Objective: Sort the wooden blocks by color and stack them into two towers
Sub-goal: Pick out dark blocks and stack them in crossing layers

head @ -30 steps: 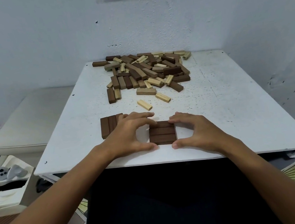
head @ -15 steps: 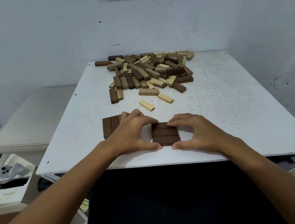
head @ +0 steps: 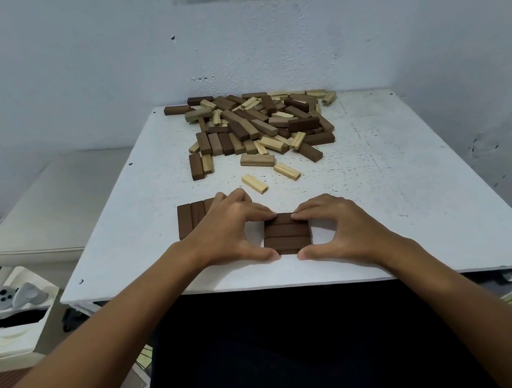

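**blockwatcher:** so where's the dark stack sitting right now?

**rig_op:** I see the dark brown stack point(head: 287, 234) near the front edge of the white counter point(head: 409, 191), right between both hands. Left hand point(head: 233, 229) is on its left side, right hand point(head: 337, 225) on its right. Each one is curled round it: fingertips touching the far edge, thumbs at the near corners, so both are pinching the stack.

**blockwatcher:** and the rest of the blocks?

**rig_op:** A flat row of dark blocks point(head: 191, 218) lies just left of the stack, its right end hidden under my left hand. The mixed pile point(head: 259, 125) of dark and light pieces is well apart, at the far side of the counter. Two loose light blocks point(head: 255, 183) lie between the pile and my hands. How many layers the stack has, I can't tell from here.
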A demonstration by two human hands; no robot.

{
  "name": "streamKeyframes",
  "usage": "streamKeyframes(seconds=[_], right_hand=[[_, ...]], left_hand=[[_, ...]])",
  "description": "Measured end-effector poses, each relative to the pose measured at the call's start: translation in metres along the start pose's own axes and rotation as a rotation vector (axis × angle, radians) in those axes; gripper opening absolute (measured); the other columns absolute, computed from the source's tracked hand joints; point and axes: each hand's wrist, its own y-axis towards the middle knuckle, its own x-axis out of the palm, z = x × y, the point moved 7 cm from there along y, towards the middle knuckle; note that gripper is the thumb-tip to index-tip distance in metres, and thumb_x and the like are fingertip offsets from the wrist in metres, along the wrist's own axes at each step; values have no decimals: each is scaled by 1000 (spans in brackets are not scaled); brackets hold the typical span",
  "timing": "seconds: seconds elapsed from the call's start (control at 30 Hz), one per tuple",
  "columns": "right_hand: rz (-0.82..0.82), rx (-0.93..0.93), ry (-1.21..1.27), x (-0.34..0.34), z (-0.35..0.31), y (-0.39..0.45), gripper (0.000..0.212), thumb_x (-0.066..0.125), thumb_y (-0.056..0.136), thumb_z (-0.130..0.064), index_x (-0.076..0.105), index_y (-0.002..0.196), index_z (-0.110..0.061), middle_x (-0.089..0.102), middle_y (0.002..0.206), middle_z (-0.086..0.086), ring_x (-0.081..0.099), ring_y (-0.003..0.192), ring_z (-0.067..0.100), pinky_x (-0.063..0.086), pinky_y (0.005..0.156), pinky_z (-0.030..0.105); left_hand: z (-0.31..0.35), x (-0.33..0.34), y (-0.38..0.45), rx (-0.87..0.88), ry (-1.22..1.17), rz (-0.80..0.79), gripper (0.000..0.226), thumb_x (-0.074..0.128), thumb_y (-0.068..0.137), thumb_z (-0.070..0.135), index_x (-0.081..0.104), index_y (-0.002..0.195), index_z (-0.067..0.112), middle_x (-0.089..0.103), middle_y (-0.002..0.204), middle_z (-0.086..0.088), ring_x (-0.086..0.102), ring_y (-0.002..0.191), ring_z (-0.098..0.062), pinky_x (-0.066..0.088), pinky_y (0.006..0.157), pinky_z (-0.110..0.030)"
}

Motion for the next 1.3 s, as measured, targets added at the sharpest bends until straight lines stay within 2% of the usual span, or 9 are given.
streamKeyframes(seconds=[0.2, 0.4, 0.63, 0.93, 1.03, 1.13, 1.2, 1.23, 1.3], right_hand=[[22, 7, 24, 1, 2, -2, 63, 88, 64, -40, 67, 122, -26, 58, 122, -14, 49, 116, -2, 38, 99, 19], [21, 21, 55, 4, 7, -3, 62, 88, 65, -38, 66, 123, -28, 57, 123, -17, 48, 116, -9, 33, 96, 8], [15, 31, 52, 4, 9, -5, 63, 87, 66, -37, 65, 125, -28, 54, 123, -21, 47, 117, -10, 29, 95, 4], [5, 51, 71, 4, 11, -5, 64, 88, 65, -39, 65, 124, -30, 55, 126, -18, 47, 117, -9, 34, 98, 13], [-48, 66, 66, 6, 10, -7, 73, 85, 67, -46, 57, 133, -33, 48, 140, -18, 39, 128, -7, 29, 105, 19], [49, 104, 270, 3, 5, -8, 69, 66, 80, -58, 45, 141, -36, 36, 152, -16, 29, 139, -4, 23, 115, 26], [216, 185, 569, 0, -1, -8, 61, 46, 83, -65, 39, 140, -42, 34, 154, -15, 29, 140, -2, 23, 117, 28], [294, 223, 740, 1, -4, -7, 65, 40, 81, -70, 38, 140, -42, 33, 155, -13, 29, 141, 0, 23, 118, 29], [391, 286, 993, 9, -8, -4, 77, 33, 78, -71, 34, 146, -36, 30, 157, -8, 26, 144, 7, 20, 120, 33]], left_hand=[[-1, 1, -1, -8, -24, -7, 87, 54, 61, 78, 62, 129, 24, 63, 126, 15, 40, 102, -9, 30, 82, -35], [2, 0, -2, -9, -29, 15, 89, 54, 59, 80, 64, 127, 23, 64, 124, 14, 42, 102, -10, 32, 84, -36], [2, 1, -1, -6, -33, 27, 89, 55, 59, 81, 64, 126, 24, 64, 125, 15, 40, 102, -7, 28, 81, -33], [0, 2, -2, -28, -66, 17, 89, 56, 59, 79, 62, 129, 25, 63, 127, 15, 39, 102, -5, 30, 85, -34], [0, 0, -4, -54, -104, 27, 99, 62, 55, 79, 52, 138, 27, 53, 138, 13, 37, 117, -6, 32, 98, -36], [6, -3, -12, -84, -298, 131, 105, 66, 59, 78, 32, 148, 34, 39, 150, 10, 31, 135, -4, 31, 112, -41], [16, -2, -16, -89, -585, 251, 96, 50, 73, 82, 22, 151, 35, 32, 154, 11, 27, 141, -1, 27, 115, -31], [21, 2, -17, -112, -750, 295, 95, 40, 74, 86, 18, 152, 35, 29, 156, 12, 23, 142, 2, 22, 114, -22], [27, 12, -16, -200, -1017, 358, 101, 32, 67, 94, 15, 150, 39, 25, 156, 17, 18, 142, 8, 13, 114, -17]])
